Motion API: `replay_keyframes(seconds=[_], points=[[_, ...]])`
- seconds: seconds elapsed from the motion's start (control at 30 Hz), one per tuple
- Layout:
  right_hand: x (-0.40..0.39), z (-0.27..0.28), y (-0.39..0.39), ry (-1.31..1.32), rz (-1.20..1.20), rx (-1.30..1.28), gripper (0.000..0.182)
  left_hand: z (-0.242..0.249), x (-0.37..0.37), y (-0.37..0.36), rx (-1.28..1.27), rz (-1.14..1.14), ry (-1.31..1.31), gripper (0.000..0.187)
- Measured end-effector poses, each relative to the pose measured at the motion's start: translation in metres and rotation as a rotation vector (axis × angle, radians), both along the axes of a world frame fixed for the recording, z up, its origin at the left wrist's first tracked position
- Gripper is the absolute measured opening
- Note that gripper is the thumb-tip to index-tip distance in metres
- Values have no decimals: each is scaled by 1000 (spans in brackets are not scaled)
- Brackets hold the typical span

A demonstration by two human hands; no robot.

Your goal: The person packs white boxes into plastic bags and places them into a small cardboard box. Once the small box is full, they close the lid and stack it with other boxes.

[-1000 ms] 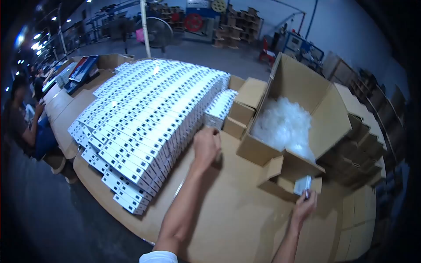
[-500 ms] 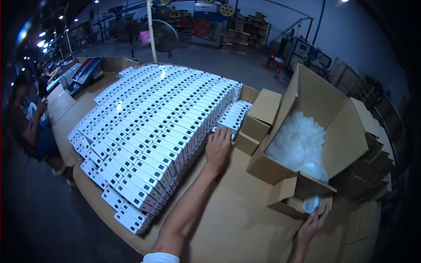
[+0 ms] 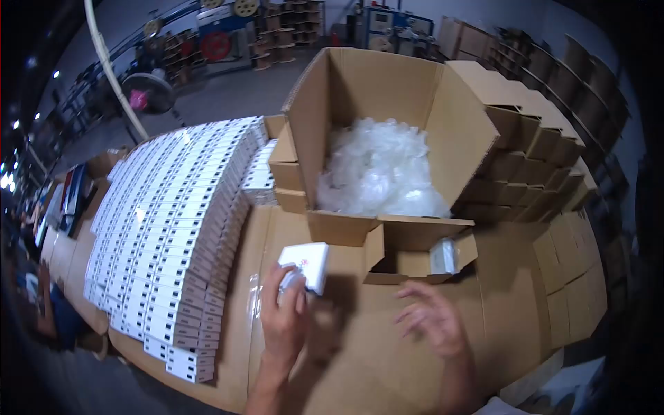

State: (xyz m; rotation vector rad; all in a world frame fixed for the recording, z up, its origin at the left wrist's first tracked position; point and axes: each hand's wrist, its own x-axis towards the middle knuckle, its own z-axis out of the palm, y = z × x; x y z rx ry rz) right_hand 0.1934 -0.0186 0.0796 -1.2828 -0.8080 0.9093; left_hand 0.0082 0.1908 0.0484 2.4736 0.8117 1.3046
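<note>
My left hand (image 3: 283,318) grips a small white box (image 3: 308,263) above the cardboard-covered table, its fingers closed at the near left side. My right hand (image 3: 434,321) hangs over the table with its fingers apart and nothing in them. Just beyond it stands a small open carton (image 3: 404,279), with a wrapped pale item (image 3: 443,256) standing at its right end. Left of my left hand rise dense rows of stacked white boxes (image 3: 166,221).
Behind the small carton is a large open carton (image 3: 380,76) full of clear plastic bags (image 3: 380,166). Folded cartons (image 3: 526,159) are piled at the right. A small closed carton (image 3: 285,162) adjoins the large one. A fan (image 3: 149,93) stands beyond the table.
The view has turned right. My left hand has come back from the stack's far right end with a white box. My right hand has left the small carton and its fingers have spread.
</note>
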Motion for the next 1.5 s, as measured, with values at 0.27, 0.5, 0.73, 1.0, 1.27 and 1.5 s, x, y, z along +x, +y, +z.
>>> replay_keyframes(seconds=[0.27,0.5,0.73,1.0,1.27,1.5], points=[[14,-9,30,-119,-142,75,23,67,53,-42,-42,-696,268,28],[56,-10,2,-117,-179,24,17,88,194,96,153,-260,122,34],[84,23,9,-98,-153,129,17,50,280,187,71,-134,293,28],[100,37,36,-135,-172,185,18,93,240,140,-800,-528,-356,12],[98,47,103,-636,-569,245,33,76,186,61,-1125,-815,-650,10],[128,66,160,-518,-370,115,29,73,172,60,-1075,-827,-601,9]])
